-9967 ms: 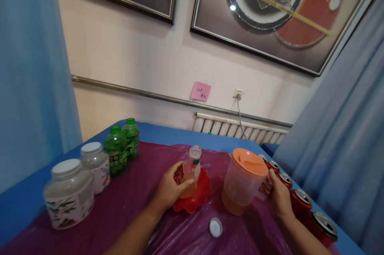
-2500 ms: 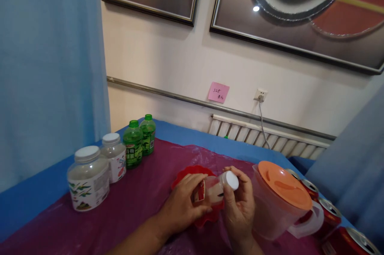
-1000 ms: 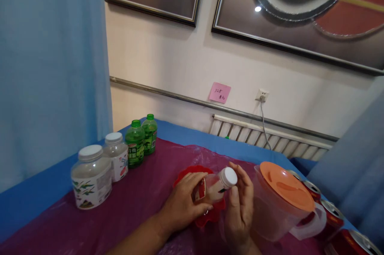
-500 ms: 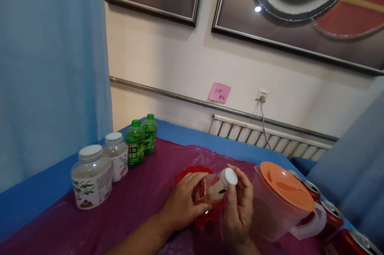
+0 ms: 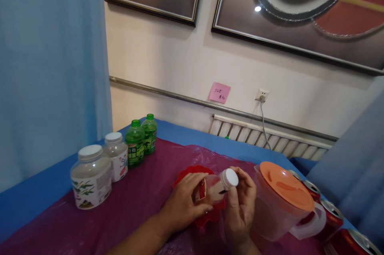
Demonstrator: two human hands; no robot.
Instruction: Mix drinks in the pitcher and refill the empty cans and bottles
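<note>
A small clear plastic bottle (image 5: 213,189) with a red label and a white screw cap (image 5: 230,178) is tilted over a red scalloped dish (image 5: 207,219). My left hand (image 5: 187,195) wraps round the bottle's body. At the cap, my right hand (image 5: 241,203) has its thumb against the lower rim and its forefinger by the upper rim, the other fingers curled behind. Both hands and the bottle partly cover the dish. Just right of my right hand stands a clear pitcher (image 5: 270,219) with an orange lid (image 5: 286,187).
At the left stand two clear jars (image 5: 91,179) (image 5: 117,159) with white lids and two green bottles (image 5: 135,147) (image 5: 149,137). Several red cans (image 5: 333,213) line the right edge. Purple plastic sheeting (image 5: 144,191) covers the blue tabletop (image 5: 183,133). A radiator (image 5: 240,131) lies behind.
My right hand's fingers have opened slightly and shifted right around the cap. The bottle has barely moved, and my left hand keeps its hold.
</note>
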